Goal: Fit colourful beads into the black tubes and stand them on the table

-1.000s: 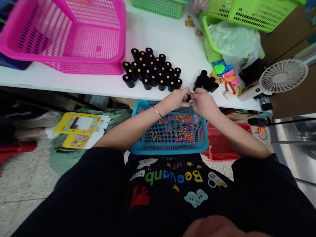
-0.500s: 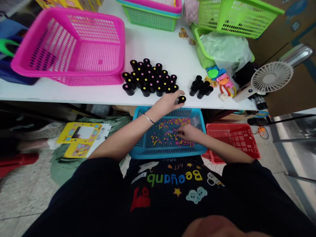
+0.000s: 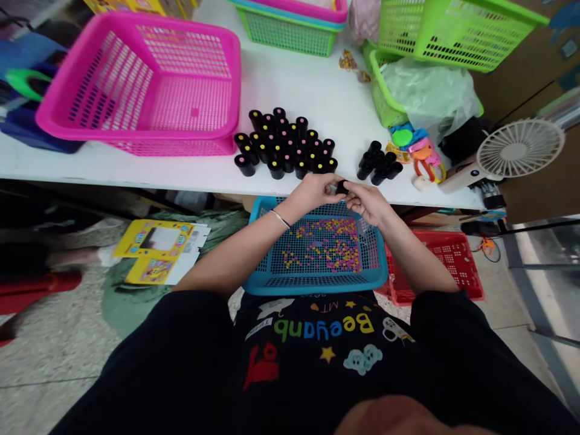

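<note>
- Black cylinder (image 3: pixel 342 188), one: between the two hands, by the front table edge, over the blue basket's far side.
- Left hand (image 3: pixel 317 188): thumb and fingers curled round the cylinder.
- Right hand (image 3: pixel 369 202): thumb and forefinger at the cylinder, other fingers loosely bent; whether they pinch a small piece, cannot tell.
- Handling, as judged: steady left grip, right fingertips square to the cylinder's end, work kept above the basket to catch drops.
- Blue basket (image 3: pixel 317 287): beneath the hands, pink and yellow pieces (image 3: pixel 339 254) scattered inside.
- Dotted black cylinders (image 3: pixel 287 145), close-packed: just beyond the left hand, likely easily knocked.
- Further black cylinders (image 3: pixel 377 160), small cluster: to the right.
- Pink basket (image 3: pixel 145 136): left on the white table (image 3: pixel 294 78).
- Fan (image 3: pixel 521 148): far right, clear of both hands.
</note>
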`<state>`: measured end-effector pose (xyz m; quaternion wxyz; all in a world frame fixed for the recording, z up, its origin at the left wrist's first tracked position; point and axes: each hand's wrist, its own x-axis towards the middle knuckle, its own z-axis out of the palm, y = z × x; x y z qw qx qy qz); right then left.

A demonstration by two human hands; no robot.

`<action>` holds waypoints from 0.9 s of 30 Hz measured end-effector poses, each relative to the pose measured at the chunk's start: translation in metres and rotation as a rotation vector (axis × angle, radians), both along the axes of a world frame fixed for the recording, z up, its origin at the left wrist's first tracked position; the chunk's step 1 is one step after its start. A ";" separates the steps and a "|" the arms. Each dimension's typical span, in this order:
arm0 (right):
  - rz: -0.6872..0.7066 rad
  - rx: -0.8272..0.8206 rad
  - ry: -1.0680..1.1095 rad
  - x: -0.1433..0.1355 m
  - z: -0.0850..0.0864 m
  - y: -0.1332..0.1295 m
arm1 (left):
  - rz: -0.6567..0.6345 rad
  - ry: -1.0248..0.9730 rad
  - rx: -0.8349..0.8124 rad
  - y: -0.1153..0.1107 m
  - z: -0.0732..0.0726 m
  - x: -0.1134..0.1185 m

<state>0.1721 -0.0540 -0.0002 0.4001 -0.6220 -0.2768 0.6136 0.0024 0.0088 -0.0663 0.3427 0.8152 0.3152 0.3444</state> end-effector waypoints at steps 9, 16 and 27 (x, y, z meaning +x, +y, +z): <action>-0.051 -0.116 0.008 -0.004 0.011 0.011 | -0.011 0.017 -0.003 -0.003 0.003 0.001; 0.050 0.154 -0.168 0.002 -0.007 -0.023 | 0.023 0.190 0.170 -0.018 0.017 -0.004; 1.325 0.442 -1.039 -0.021 -0.082 -0.074 | 0.335 0.460 0.403 0.005 0.034 -0.010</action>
